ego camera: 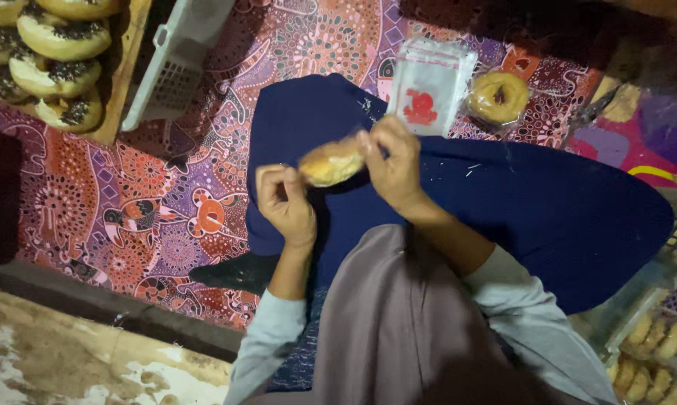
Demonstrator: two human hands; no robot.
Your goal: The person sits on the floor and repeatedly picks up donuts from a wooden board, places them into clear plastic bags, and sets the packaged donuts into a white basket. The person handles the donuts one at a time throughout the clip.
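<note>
A golden doughnut in a clear plastic wrapper (331,162) hangs over my dark blue lap (549,217). My right hand (389,161) pinches its right end with the fingertips. My left hand (284,202) is curled at its left end, fingers closed on the wrapper's edge. Just beyond the hands lies a stack of clear plastic bags with a red print (428,86). A bagged plain doughnut (498,96) rests on the patterned mat to the right of that stack.
A wooden tray (124,82) of chocolate-sprinkled doughnuts (61,37) sits at the top left, beside a white plastic crate (175,64). A clear box of small doughnuts (654,352) stands at the lower right. The colourful patterned mat (143,217) covers the floor.
</note>
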